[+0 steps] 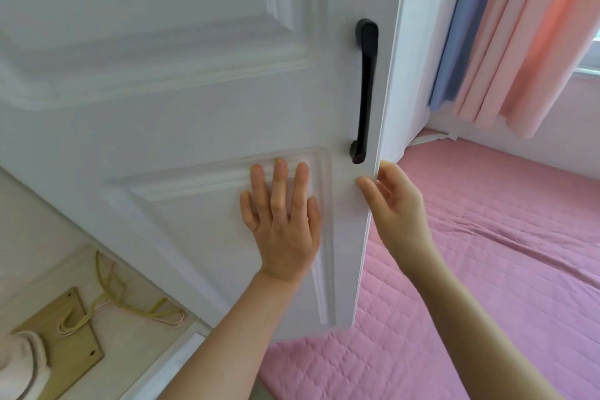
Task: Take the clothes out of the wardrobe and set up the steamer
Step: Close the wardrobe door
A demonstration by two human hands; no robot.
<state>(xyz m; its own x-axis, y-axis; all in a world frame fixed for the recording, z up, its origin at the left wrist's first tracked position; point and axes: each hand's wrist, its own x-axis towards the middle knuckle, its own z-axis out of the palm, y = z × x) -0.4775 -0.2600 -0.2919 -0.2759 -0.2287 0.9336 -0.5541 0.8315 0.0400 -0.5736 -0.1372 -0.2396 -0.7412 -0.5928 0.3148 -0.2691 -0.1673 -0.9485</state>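
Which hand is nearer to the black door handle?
Right. The right hand grips the door edge just below the handle; the left hand lies flat on the panel, lower and further left.

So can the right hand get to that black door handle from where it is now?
Probably yes. The right hand pinches the door's free edge just below the black handle, and nothing sits between them. It would only need to let go and slide up.

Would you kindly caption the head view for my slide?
Left hand flat on the white wardrobe door, right hand gripping its edge below the black handle.
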